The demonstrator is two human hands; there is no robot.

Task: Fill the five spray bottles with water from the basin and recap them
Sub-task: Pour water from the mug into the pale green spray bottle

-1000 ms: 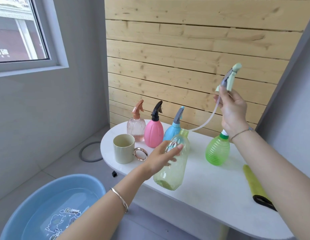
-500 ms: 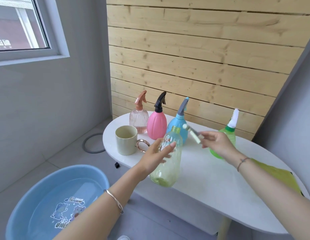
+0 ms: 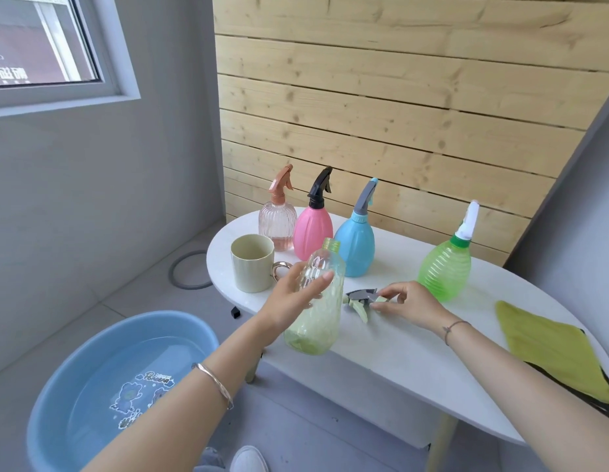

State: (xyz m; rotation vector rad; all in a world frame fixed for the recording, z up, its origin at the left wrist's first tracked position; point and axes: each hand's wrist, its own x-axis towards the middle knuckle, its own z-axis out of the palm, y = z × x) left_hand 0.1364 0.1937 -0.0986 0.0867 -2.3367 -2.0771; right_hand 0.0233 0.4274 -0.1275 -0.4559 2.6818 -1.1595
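We get bright, soft daylight from the window point(image 3: 41, 46) up-left of the left grip point(image 3: 292, 301). Faint highlights on the bottle point(image 3: 316, 328) it holds; spray head point(image 3: 361, 296) in right grip point(image 3: 412, 303) slightly smeared. Weak shadows beneath desk point(image 3: 415, 362). Edges bow, fisheye.

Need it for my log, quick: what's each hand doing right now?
Left hand: grips the uncapped pale green bottle.
Right hand: pinches the spray head lying on the table.

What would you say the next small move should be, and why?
Probably the right hand lets go of the spray head, which already lies on the table. The left hand holds the uncapped bottle, so it looks ready to go to the basin.
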